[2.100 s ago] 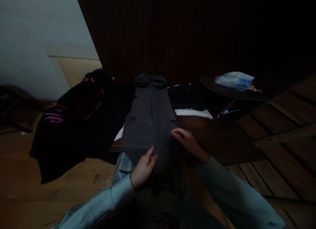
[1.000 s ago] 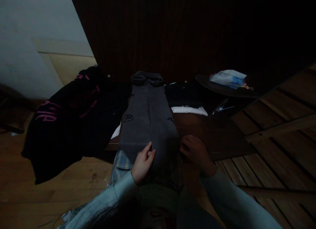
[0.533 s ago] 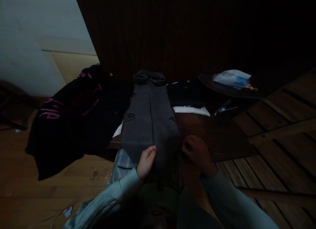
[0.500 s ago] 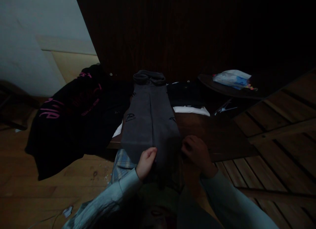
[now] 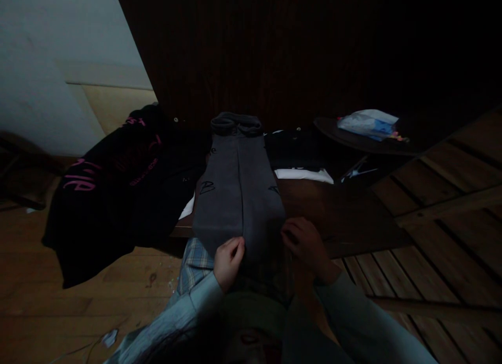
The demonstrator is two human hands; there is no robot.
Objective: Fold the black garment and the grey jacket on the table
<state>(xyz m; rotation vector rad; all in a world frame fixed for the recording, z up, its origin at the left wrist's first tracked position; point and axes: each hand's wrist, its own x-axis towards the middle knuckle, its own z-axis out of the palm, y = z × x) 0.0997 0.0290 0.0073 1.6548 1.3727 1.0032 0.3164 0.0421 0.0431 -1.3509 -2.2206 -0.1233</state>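
A long grey garment [image 5: 257, 191] with black script marks lies folded lengthwise on a dark wooden surface. Its two sides meet along a seam down the middle, and the far end is rolled or bunched like a collar. My left hand [image 5: 228, 259] is closed, pinching the near part of this garment beside the middle line. At the right near edge of the cloth, my right hand [image 5: 308, 243] has its fingers curled together on the border; shadow hides exactly how much fabric they hold. The nearest end of the garment hangs toward my lap in the dark.
A black garment with pink lettering [image 5: 105, 212] drapes over the left edge. Folded dark clothes [image 5: 292, 149] rest above a white folded cloth [image 5: 304, 174] on the right. A plastic packet [image 5: 366, 124] sits on a dark rounded surface. Slatted wood [image 5: 431, 238] stands at right.
My left hand has shifted slightly left and down along the grey garment. My right hand has moved a little left, drawing in at the garment's right edge.
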